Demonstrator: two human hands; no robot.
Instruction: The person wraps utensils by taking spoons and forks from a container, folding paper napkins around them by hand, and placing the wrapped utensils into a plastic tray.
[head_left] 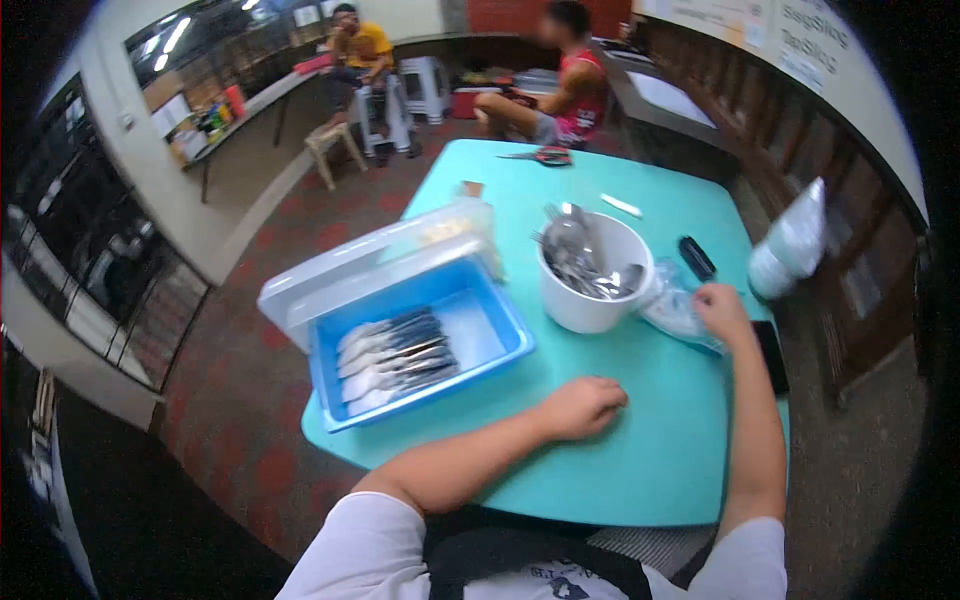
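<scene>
My left hand (585,408) rests on the turquoise table with its fingers curled in, and nothing shows in it. My right hand (722,312) is closed on the edge of a clear plastic bag (672,308) with pale contents. Beside the bag stands a white tub (588,316) full of metal spoons and forks (580,255). To the left, a blue tray (478,365) holds a row of cutlery bundles (398,355) with white ends and dark ends. A translucent lid (370,255) leans up behind the tray.
Red-handled scissors (552,156), a small white strip (621,206) and a black object (697,258) lie on the table (640,460). A dark phone-like slab (770,357) sits at the right edge, near a wrapped white container (785,255). Two people sit at the back.
</scene>
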